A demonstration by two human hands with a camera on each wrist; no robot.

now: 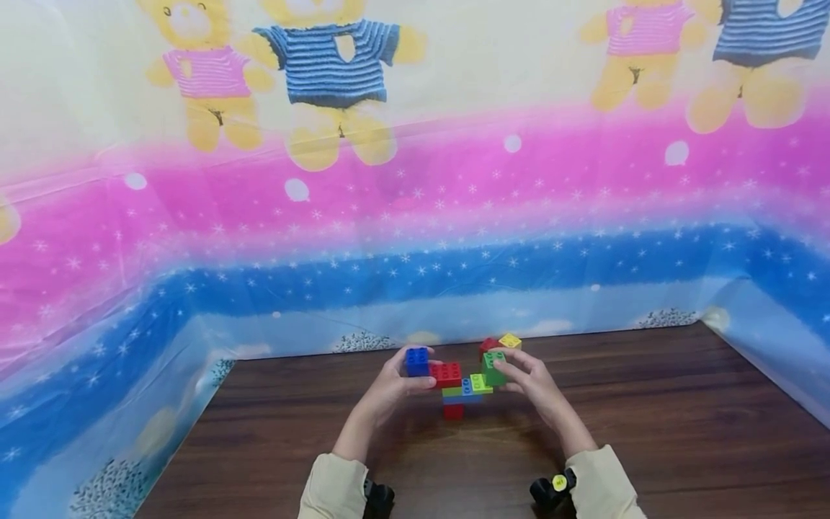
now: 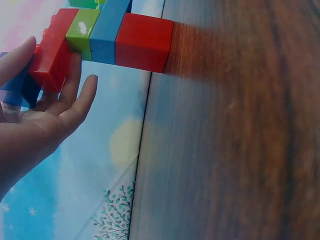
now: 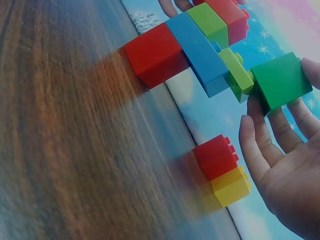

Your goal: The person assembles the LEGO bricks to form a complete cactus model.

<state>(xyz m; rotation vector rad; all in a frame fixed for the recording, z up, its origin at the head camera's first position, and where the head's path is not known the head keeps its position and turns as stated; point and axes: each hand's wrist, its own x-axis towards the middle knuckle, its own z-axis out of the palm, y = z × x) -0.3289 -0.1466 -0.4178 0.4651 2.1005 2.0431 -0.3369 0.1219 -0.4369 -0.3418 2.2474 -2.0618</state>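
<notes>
A brick build stands on the table: a red brick (image 3: 155, 55) at the foot, a blue brick (image 3: 200, 55) across it, then lime bricks (image 3: 207, 22) and a red brick (image 1: 447, 374) on the upper left. My left hand (image 1: 392, 383) grips another blue brick (image 1: 417, 362) at the red brick's left end, its fingers reaching under the red one in the left wrist view. On the other side, my right hand (image 1: 540, 383) holds a green brick (image 3: 282, 82) between thumb and fingers, right at the small lime brick (image 3: 237, 75).
Behind the right hand, a red brick (image 3: 217, 156) and a yellow brick (image 3: 231, 187) stand side by side on the brown wooden table (image 1: 259, 447). A printed cloth (image 1: 454, 267) with bears hangs along the table's back and sides.
</notes>
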